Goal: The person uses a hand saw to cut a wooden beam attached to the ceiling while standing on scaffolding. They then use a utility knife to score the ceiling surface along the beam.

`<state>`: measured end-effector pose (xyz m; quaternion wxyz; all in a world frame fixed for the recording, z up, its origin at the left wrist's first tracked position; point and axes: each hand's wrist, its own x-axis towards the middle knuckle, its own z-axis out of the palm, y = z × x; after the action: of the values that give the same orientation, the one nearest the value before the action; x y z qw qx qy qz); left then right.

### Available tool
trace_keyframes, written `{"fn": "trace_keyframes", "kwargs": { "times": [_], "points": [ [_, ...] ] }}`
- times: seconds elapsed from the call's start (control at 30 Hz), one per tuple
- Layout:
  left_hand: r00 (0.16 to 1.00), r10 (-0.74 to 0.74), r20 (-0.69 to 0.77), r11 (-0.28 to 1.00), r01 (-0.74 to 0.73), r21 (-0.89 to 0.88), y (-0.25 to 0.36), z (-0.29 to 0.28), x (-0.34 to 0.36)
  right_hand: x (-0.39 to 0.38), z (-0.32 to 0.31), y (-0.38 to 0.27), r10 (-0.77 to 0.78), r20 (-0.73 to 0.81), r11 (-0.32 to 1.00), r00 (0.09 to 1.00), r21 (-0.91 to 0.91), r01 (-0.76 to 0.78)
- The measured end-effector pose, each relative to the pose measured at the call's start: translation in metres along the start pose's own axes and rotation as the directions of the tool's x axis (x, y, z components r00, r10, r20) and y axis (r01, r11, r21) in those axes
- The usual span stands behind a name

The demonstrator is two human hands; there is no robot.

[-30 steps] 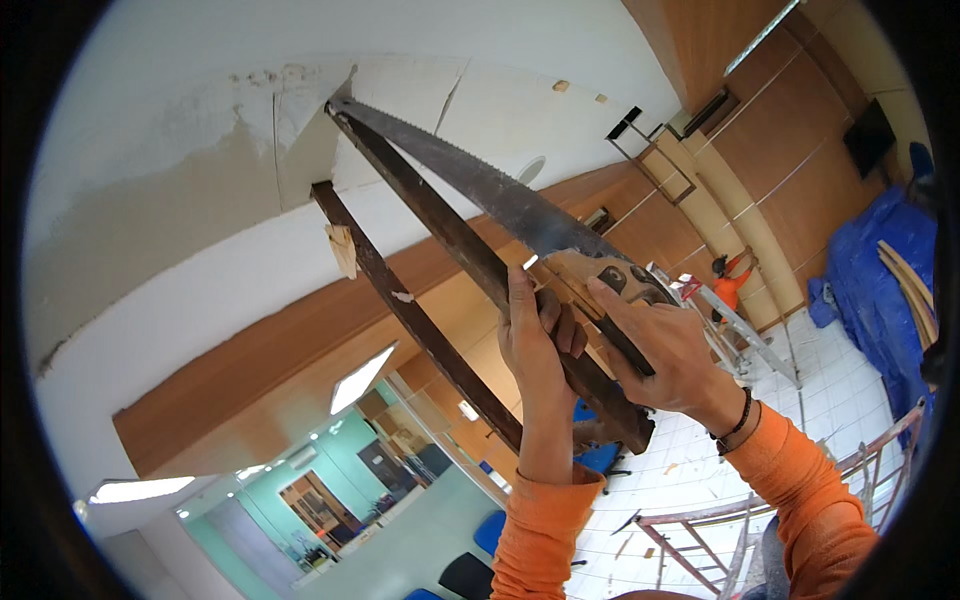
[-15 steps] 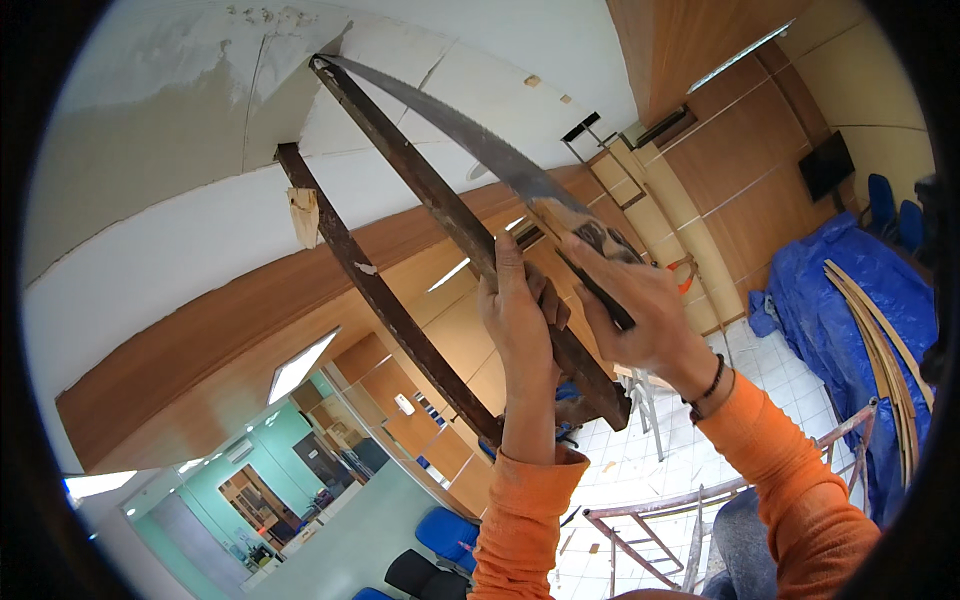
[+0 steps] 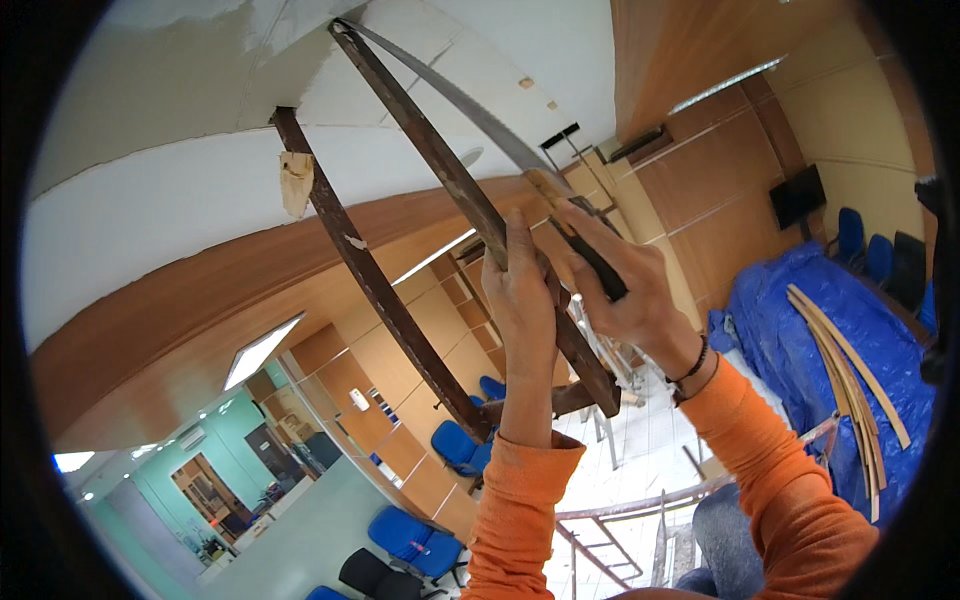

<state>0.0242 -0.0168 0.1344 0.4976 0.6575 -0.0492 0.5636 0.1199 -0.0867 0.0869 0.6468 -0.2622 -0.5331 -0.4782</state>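
Observation:
My left hand point(image 3: 520, 300) is wrapped round a dark, weathered beam point(image 3: 420, 130) that slants from the white ceiling point(image 3: 230, 60) toward me. My right hand point(image 3: 630, 295) grips the wooden handle of a handsaw, whose long toothed blade point(image 3: 460, 105) lies along the beam's right side, its tip at the beam's top by the ceiling. A second dark beam point(image 3: 355, 260) hangs to the left, with a piece of pale splintered wood point(image 3: 295, 185) on it, and meets a short crosspiece point(image 3: 560, 400) low behind my hands.
A rusty scaffold frame point(image 3: 610, 540) stands below me. At right, a blue tarp point(image 3: 760, 320) covers furniture, with long wood strips point(image 3: 840, 370) on it, chairs point(image 3: 850, 235) and a screen point(image 3: 795, 200) behind. Blue chairs point(image 3: 415, 540) stand lower left, near a glimpsed green room point(image 3: 255, 480).
My view has shifted, so beams and hands sit higher in the picture. The saw blade now shows narrower, more edge-on. The distant worker in orange at the ladder no longer shows.

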Motion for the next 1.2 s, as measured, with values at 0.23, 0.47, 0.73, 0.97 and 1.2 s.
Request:
{"fn": "trace_keyframes", "kwargs": {
  "times": [0.23, 0.47, 0.73, 0.97, 1.2],
  "points": [
    [0.998, 0.030, 0.055, 0.999, -0.029, -0.018, 0.002, -0.001, -0.003, 0.010, 0.006, -0.014, 0.035, 0.014, 0.999, 0.999, -0.013, -0.035],
    [0.994, 0.104, 0.020, 0.994, -0.105, 0.026, 0.005, 0.000, -0.003, 0.018, 0.005, -0.023, 0.062, 0.060, 0.997, 0.996, -0.039, -0.060],
    [0.990, 0.088, 0.106, 0.987, -0.101, 0.122, 0.005, -0.014, -0.003, 0.041, 0.013, -0.040, 0.123, 0.101, 0.992, 0.987, 0.008, -0.124],
    [0.910, 0.159, 0.384, 0.766, -0.359, 0.533, -0.016, -0.060, -0.067, 0.048, -0.001, -0.041, 0.139, 0.152, 0.990, 0.979, -0.030, -0.136],
    [0.765, -0.131, 0.631, 0.408, -0.538, 0.737, -0.032, -0.083, -0.095, 0.050, -0.003, -0.049, 0.050, 0.144, 0.998, 0.988, -0.039, -0.045]
  ]
}}
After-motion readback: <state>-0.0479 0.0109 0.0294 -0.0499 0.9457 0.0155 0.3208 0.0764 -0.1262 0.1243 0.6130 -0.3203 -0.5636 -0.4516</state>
